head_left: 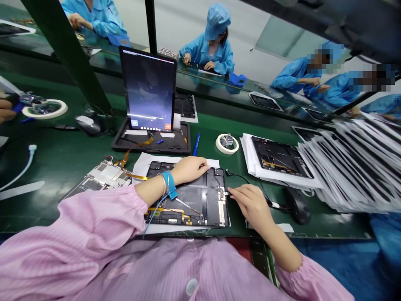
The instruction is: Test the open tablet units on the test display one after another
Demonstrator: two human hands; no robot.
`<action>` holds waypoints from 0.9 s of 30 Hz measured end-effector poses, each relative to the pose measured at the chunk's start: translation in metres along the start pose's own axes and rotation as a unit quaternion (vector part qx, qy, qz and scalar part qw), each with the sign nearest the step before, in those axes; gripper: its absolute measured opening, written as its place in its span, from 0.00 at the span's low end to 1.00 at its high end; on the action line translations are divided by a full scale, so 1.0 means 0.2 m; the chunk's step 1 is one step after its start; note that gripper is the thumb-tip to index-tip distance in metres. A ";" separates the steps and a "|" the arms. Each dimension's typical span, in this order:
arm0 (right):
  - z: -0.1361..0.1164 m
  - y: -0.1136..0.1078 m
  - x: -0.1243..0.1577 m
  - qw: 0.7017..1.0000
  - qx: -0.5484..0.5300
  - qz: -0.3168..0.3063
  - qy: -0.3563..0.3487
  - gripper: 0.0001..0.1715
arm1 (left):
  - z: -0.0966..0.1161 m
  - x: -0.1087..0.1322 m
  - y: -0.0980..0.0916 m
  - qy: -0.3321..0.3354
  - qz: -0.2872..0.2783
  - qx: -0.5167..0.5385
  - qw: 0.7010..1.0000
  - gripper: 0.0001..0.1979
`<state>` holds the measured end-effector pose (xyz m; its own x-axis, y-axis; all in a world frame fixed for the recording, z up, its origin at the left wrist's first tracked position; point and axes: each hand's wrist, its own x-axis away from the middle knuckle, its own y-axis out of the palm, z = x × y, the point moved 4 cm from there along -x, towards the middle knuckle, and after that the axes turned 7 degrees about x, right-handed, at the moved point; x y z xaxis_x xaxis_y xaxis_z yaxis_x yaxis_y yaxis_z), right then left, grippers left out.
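An opened black tablet back lies on white paper right in front of me on the green bench. My left hand, with a blue wrist strap, rests flat on the tablet's top edge. My right hand sits at the tablet's right edge, its fingertips pinched at a small connector where a thin black cable meets the board. Whether the fingers grip the plug is too small to tell.
A tablet with a lit screen stands in a black tray behind. A blue pen, a tape roll, a black mouse, a stack of opened tablets and fanned panels lie to the right. A circuit board lies left. People in blue work beyond.
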<state>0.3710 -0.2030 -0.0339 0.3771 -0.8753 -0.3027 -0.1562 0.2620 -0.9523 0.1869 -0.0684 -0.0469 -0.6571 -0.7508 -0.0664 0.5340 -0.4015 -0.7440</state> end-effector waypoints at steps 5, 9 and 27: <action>-0.04 0.01 -0.01 0.999 0.025 0.039 -0.024 0.13 | 0.00 0.00 -0.01 -0.003 0.003 -0.002 1.000 0.15; -0.04 0.02 -0.01 0.997 0.015 0.069 -0.022 0.12 | -0.02 -0.02 0.02 -0.001 0.013 0.009 1.000 0.14; 0.09 0.15 0.02 0.996 0.022 0.056 -0.058 0.17 | -0.84 0.30 -0.98 -0.270 0.361 0.027 0.892 0.10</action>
<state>0.3850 -0.1908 -0.0639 0.4633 -0.7869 -0.4076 -0.1650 0.3753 -0.9121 -0.0459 0.0529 -0.0172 0.2134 -0.9613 -0.1745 0.7482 0.2757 -0.6035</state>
